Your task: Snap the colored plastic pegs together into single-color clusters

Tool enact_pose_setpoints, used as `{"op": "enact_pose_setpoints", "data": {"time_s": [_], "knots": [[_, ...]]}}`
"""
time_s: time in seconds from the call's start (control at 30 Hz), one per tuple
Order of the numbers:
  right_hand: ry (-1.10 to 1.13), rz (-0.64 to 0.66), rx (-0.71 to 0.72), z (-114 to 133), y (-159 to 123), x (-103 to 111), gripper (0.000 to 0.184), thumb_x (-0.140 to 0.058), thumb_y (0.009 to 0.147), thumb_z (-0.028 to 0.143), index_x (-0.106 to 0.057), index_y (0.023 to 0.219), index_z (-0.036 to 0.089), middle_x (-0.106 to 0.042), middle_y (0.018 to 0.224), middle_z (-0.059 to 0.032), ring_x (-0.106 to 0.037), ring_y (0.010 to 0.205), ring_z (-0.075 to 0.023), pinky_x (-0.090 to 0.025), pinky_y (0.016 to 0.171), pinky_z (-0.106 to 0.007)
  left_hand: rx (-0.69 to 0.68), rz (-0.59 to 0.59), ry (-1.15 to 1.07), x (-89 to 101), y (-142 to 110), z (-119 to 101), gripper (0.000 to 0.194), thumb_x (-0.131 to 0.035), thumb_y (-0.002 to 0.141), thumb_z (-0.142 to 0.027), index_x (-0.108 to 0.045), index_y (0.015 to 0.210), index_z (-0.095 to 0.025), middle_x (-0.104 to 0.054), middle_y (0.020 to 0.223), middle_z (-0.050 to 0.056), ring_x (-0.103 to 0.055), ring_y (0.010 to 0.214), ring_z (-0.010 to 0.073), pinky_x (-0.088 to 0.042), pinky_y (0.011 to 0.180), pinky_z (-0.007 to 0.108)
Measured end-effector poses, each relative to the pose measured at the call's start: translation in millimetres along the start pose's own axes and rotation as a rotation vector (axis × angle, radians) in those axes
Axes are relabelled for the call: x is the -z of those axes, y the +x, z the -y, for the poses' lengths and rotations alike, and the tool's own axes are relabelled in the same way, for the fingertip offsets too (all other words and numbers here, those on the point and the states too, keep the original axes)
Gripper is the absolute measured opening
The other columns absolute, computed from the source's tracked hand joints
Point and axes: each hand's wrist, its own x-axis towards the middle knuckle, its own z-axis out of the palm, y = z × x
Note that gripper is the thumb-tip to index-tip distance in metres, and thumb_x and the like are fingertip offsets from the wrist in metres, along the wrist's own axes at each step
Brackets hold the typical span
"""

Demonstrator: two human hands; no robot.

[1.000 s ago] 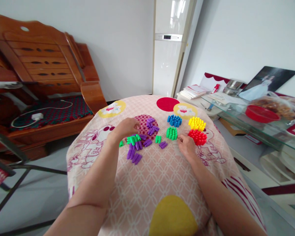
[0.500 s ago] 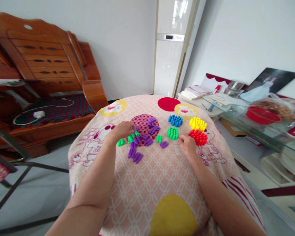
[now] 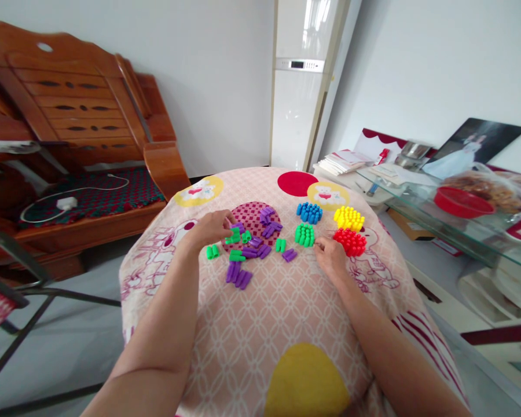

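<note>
My left hand (image 3: pixel 215 227) reaches over the left side of the loose plastic pieces, its fingers bent and apart. Beside its fingertips lie a green piece (image 3: pixel 233 236) and a purple piece (image 3: pixel 238 227); whether it touches them is unclear. My right hand (image 3: pixel 330 253) rests on the cloth with fingers curled together; what they hold, if anything, is hidden. Just left of it stands a cluster of upright green pieces (image 3: pixel 304 235), and to its right a red cluster (image 3: pixel 349 242). Loose purple pieces (image 3: pixel 244 280) and a green pair (image 3: pixel 280 245) lie between my hands.
Behind the green cluster are a blue cluster (image 3: pixel 309 212) and a yellow cluster (image 3: pixel 349 218). A patterned cloth (image 3: pixel 243 347) covers the table. To the right is a glass shelf with a red bowl (image 3: pixel 464 202); at left stands a wooden bench (image 3: pixel 82 116).
My left hand has lifted slightly and drawn back to the left. The green and purple pieces beneath it have spread apart and shifted. My right hand stays in place.
</note>
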Motion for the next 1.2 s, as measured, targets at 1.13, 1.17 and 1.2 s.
{"op": "enact_pose_setpoints", "data": {"time_s": [1.13,1.17,1.2], "knots": [[0.017,-0.038,0.017,-0.1,-0.9,-3.8,0.024,-0.054,0.088,0.021,-0.077,0.089,0.019,-0.075,0.080,-0.0070,-0.065,0.075,-0.0194,-0.036,0.062,-0.027,-0.422,0.134,0.033,-58.6,19.2,-90.6,0.024,-0.066,0.068,-0.011,-0.074,0.090,-0.017,-0.072,0.085,0.002,-0.066,0.082,0.0191,-0.047,0.074,0.026],[0.019,-0.037,0.023,-0.1,-0.9,-3.3,0.024,-0.054,0.088,0.021,-0.077,0.089,0.019,-0.074,0.080,-0.0069,-0.065,0.074,-0.0192,-0.036,0.062,-0.027,-0.411,0.116,0.042,-60.7,18.2,-90.9,0.024,-0.065,0.069,-0.011,-0.074,0.091,-0.017,-0.072,0.087,0.003,-0.066,0.083,0.0193,-0.047,0.073,0.026],[0.020,-0.033,0.027,-0.1,-0.9,-2.8,0.024,-0.053,0.088,0.021,-0.077,0.088,0.019,-0.074,0.079,-0.0069,-0.065,0.074,-0.0191,-0.036,0.062,-0.027,-0.402,0.102,0.049,-62.9,18.0,-91.7,0.024,-0.065,0.069,-0.011,-0.073,0.092,-0.016,-0.072,0.088,0.004,-0.066,0.083,0.0196,-0.047,0.073,0.026]]}}
